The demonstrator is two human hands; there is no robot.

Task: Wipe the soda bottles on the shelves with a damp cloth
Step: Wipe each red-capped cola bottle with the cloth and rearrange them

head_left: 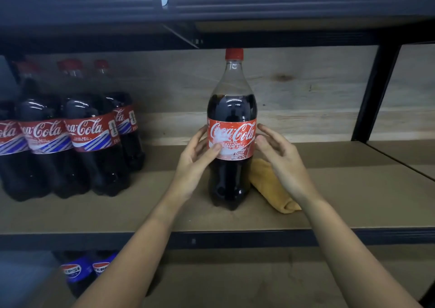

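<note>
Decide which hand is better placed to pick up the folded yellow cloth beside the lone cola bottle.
Probably the right hand: it hovers open directly above the folded yellow cloth, while the left hand touches the red-capped plastic cola bottle.

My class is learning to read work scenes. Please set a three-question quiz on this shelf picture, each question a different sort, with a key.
1. True or false: the yellow cloth lies left of the lone Coca-Cola bottle.
2. Which hand's thumb touches the bottle's label?
3. The bottles on the lower shelf are: A Pepsi, B Sprite, C Fanta.

Key:
1. False; it lies right of the bottle, on the shelf.
2. The left hand; the right hand looks just clear.
3. A, the Pepsi bottles.
</note>
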